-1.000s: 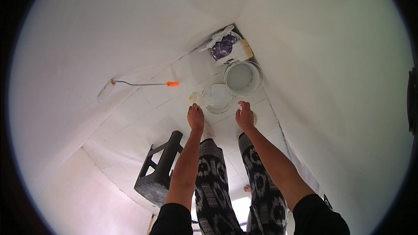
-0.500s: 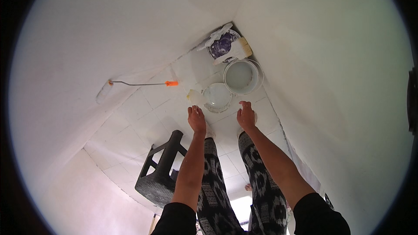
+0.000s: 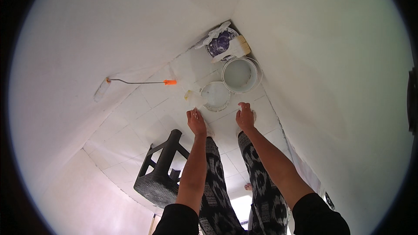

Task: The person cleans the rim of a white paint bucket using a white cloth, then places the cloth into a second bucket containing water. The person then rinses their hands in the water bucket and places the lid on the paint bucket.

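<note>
Hands reach forward over the patterned trouser legs (image 3: 217,182), the left hand (image 3: 197,122) and right hand (image 3: 245,117) both loosely open and holding nothing, nearest the round white lid (image 3: 215,95) on the tiled floor (image 3: 143,109), with the white bucket (image 3: 241,75) just beyond and a dark stool (image 3: 161,169) near left.

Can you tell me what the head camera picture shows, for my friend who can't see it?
A person reaches both bare hands, the left hand and the right hand, down toward a round white lid on the white tiled floor. Beyond it stands a white paint bucket, with a wide brush behind, a paint roller to the left, and a dark plastic stool nearby.
</note>
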